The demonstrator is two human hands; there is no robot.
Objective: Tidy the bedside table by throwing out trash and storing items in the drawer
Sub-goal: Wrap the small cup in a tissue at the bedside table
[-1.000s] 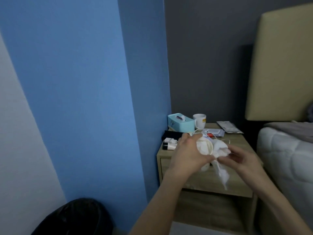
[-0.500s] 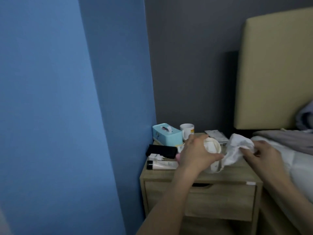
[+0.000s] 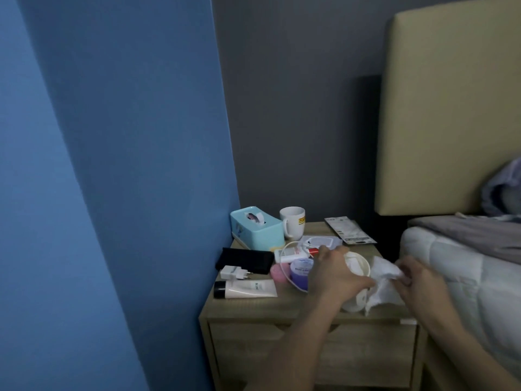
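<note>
Gathering trash was the step in hand, as I judged it: the white paper cup [image 3: 355, 273] sat tipped over the front right of the bedside table [image 3: 282, 309], my left hand [image 3: 337, 273] curled round its side, and the crumpled tissue [image 3: 384, 280] hung just beside its rim, pinched in my right hand [image 3: 417, 280]. Stuffing the tissue fully into the cup would make one bundle to carry. The white cable [image 3: 284, 266] looped near the cup, so lifting straight up seemed wise. Behind stood the purple jar [image 3: 300, 273], the lotion tube [image 3: 248, 288] and the mug [image 3: 293, 222]. The drawer [image 3: 310, 354] was closed.
</note>
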